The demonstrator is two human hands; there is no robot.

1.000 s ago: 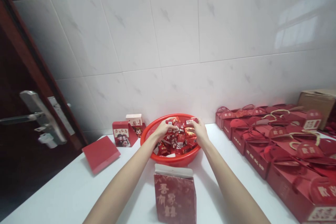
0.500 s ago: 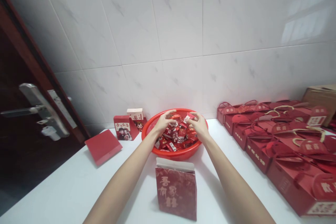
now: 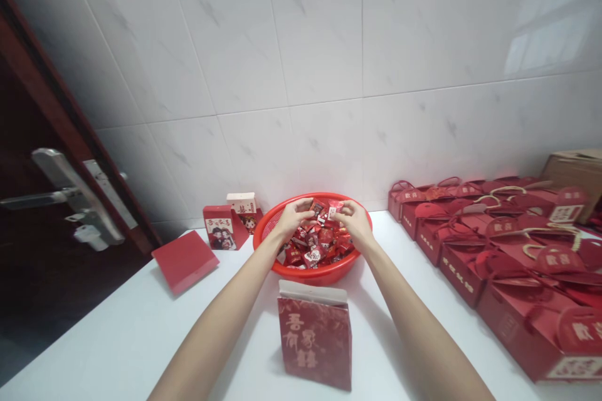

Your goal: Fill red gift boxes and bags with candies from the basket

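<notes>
A red plastic basket [image 3: 268, 255] full of red-wrapped candies [image 3: 312, 255] stands on the table. Over its left side is my left hand [image 3: 295, 218], thumb and fingers closed at the edge of a dark red wrapped candy. My right hand [image 3: 353, 220] pinches a red and white wrapped candy [image 3: 334, 208] above the basket's right half. Between my forearms, in front of the basket, a dark red gift box [image 3: 316, 341] with gold characters stands upright, its pale top flap raised.
Rows of red handled gift boxes [image 3: 510, 319] fill the table's right side, with a cardboard box [image 3: 574, 169] behind. To the left are a flat red folder-like piece [image 3: 185, 262] and two small printed boxes [image 3: 221, 229]. A tiled wall [image 3: 324, 75] rises behind; a door handle [image 3: 75, 194] is at far left.
My left fingers have closed down onto a candy among the pile, and some candies have shifted. My right hand keeps its candy, moved slightly left.
</notes>
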